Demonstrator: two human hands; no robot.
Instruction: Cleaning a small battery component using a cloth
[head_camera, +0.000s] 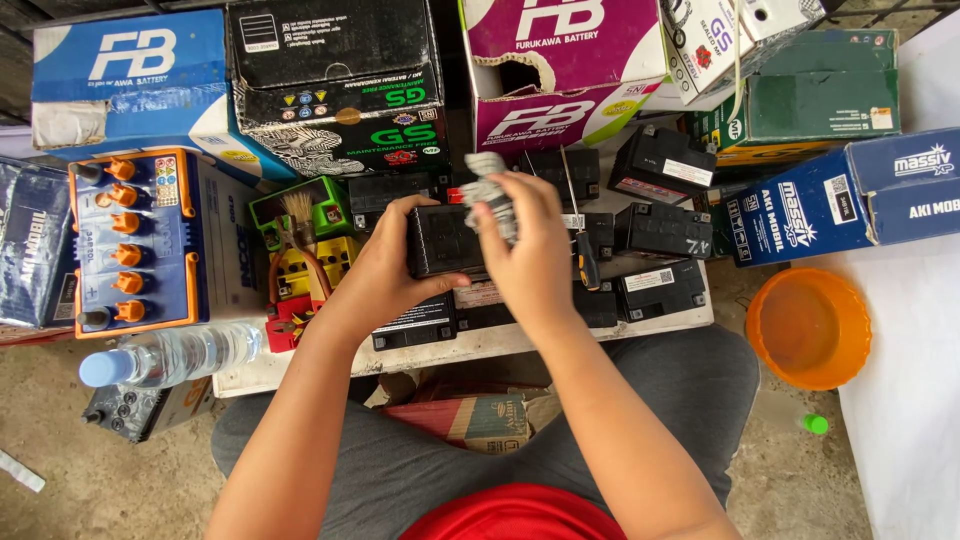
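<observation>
My left hand (385, 270) grips a small black battery (440, 240) from its left side, holding it up over a low white bench (300, 365). My right hand (530, 250) presses a crumpled grey rag (490, 190) against the battery's top right. Several more small black batteries (660, 230) lie on the bench behind and beneath my hands. A screwdriver with a black and yellow handle (585, 255) lies just right of my right hand.
A large blue battery with orange caps (135, 240) sits at the left, a clear water bottle (170, 355) below it. A paintbrush (298, 215) rests on green and yellow batteries. Cardboard battery boxes (335, 80) line the back. An orange plastic bowl (808, 327) stands on the floor at right.
</observation>
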